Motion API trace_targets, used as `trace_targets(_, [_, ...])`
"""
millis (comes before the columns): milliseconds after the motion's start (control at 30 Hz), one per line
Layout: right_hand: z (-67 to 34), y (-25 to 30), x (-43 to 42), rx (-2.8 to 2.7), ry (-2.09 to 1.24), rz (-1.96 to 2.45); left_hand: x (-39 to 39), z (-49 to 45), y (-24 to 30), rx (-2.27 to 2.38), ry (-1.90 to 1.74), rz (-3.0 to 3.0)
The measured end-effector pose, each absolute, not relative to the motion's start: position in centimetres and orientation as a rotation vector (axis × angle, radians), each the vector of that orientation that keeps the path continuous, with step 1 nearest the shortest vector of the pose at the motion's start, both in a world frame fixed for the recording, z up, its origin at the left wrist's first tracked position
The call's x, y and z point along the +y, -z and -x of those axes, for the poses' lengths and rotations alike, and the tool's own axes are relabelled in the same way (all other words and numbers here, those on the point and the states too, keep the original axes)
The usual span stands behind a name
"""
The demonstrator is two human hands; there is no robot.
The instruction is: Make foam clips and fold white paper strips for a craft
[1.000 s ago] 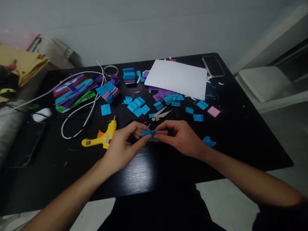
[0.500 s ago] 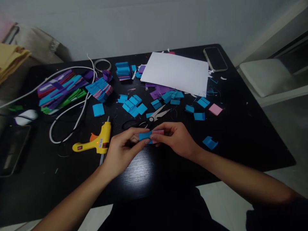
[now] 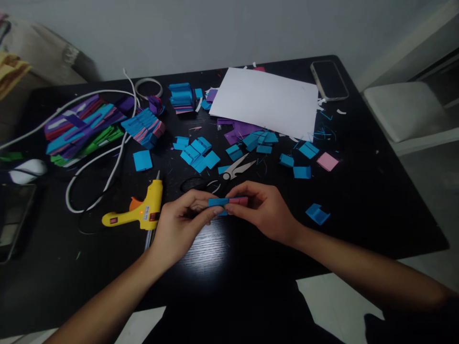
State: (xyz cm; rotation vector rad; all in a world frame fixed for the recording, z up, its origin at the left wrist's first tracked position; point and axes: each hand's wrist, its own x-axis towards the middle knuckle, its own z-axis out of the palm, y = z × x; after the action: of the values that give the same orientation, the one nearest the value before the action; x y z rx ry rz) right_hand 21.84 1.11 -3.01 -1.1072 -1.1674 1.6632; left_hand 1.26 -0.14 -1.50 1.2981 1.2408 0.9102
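Both hands meet over the front middle of the black table, each pinching one end of a small folded paper piece. Its left part is a blue paper piece (image 3: 217, 202), held between thumb and fingers of my left hand (image 3: 186, 215). My right hand (image 3: 265, 210) grips the pink paper piece (image 3: 237, 201) that joins the blue at the right. Just beyond the fingers lie open scissors (image 3: 234, 171), their black handles partly behind my left hand. A yellow hot glue gun (image 3: 150, 208) rests left of my left hand, its small light glowing orange.
Loose blue folded papers (image 3: 197, 154) and a pink square (image 3: 327, 161) lie beyond the hands. A white sheet (image 3: 265, 100) covers purple scraps. Paper strip bundles (image 3: 82, 126), a white cable (image 3: 77, 174) and a mouse (image 3: 27, 170) are left; a phone (image 3: 330, 80) lies back right.
The paper piece has tilted, so its faces now look narrower. Both hands still hold it in nearly the same place. The view has shifted slightly.
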Motion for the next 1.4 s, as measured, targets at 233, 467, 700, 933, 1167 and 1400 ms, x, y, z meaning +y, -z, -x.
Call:
trace_targets(233, [-21.88, 3.07, 0.83, -1.209, -1.623, 1.164, -0.02, -1.18, 1.49, 1.244, -0.859, -1.260])
trace_targets(467, [-21.94, 2.83, 0.88, -1.250, -1.628, 1.217, 0.02, -1.18, 1.79, 1.229, -0.870, -1.283])
trace_targets(700, [-21.91, 2.70, 0.94, -1.171, -1.697, 1.181, -0.36, -0.94, 1.88, 1.241, -0.849, -1.388])
trace_targets(933, [-21.81, 2.61, 0.88, -1.175, -1.668, 1.186, -0.39, -0.90, 1.92, 1.228, -0.862, -1.425])
trace_targets(1167, [-22.00, 2.30, 1.44, -1.135, -1.763, 1.226, -0.34, -1.24, 1.53, 1.286, -0.924, -1.445])
trace_targets(1400, [-22.00, 2.37, 1.36, -1.157, -1.713, 1.220, -0.39, -1.20, 1.97, 1.291, -0.899, -1.522])
